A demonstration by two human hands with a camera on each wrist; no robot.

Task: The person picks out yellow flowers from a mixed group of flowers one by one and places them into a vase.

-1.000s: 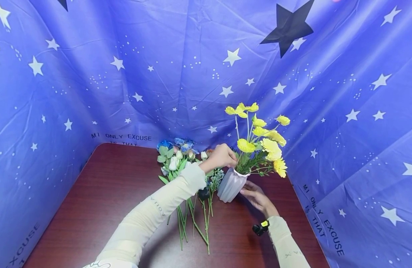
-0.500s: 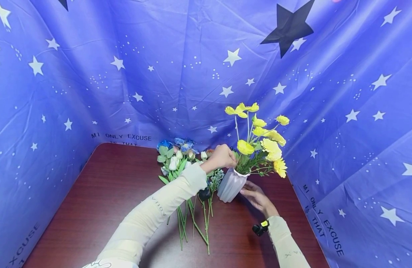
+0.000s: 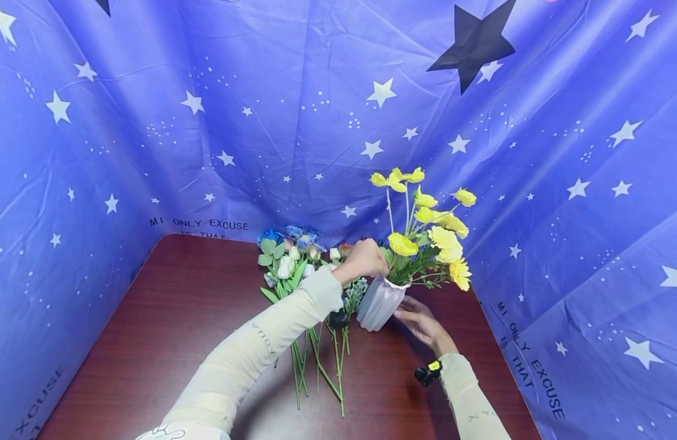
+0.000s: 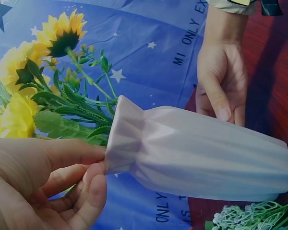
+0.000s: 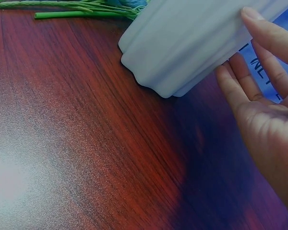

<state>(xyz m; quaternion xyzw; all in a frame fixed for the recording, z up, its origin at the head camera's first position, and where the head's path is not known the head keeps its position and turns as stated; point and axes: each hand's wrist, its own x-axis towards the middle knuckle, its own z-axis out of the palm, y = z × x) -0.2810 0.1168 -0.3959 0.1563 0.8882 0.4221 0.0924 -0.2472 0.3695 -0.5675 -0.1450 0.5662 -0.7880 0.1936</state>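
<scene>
A white pleated vase (image 3: 381, 304) stands on the table, holding yellow flowers (image 3: 440, 235) with green leaves. In the left wrist view, my left hand (image 4: 53, 182) pinches the rim of the vase (image 4: 197, 153) between thumb and index finger; whether a stem is also caught there is hidden. My right hand (image 3: 421, 321) is at the vase's right side, low down. Seen from the right wrist, the thumb tip and some fingertips of that right hand (image 5: 269, 96) touch the vase wall, the fingers only slightly bent. Part of them is behind the vase.
Several loose flowers, including white buds (image 3: 286, 267) and blue blooms (image 3: 302, 235), lie left of the vase, their green stems (image 3: 338, 379) pointing towards the front edge. The brown table (image 3: 179, 318) meets a blue star-patterned cloth (image 3: 294, 122) at the back and sides.
My left forearm has shifted very slightly to the right, the hand staying at the vase rim. The vase, flowers and right hand look the same.
</scene>
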